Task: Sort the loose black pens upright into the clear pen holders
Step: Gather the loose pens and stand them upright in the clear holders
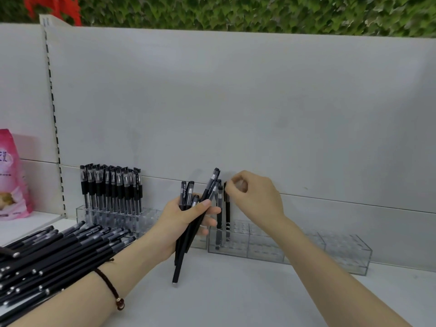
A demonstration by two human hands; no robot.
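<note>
Loose pens [59,249]: piled flat at the left of the shelf [236,300].
Left hand [179,223]: grips a bundle of pens [182,258].
Right hand [254,197]: pinches the top of an upright pen [228,215].
Clear holder [306,251]: the pinched pen stands in its left end.

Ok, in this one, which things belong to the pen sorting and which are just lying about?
Job: loose pen pile; bundle gripped by the left hand; pen pinched by the right hand, standing in the right clear holder; left clear holder, partly filled.
Lying about: pink bag; red plant; green foliage.
</note>
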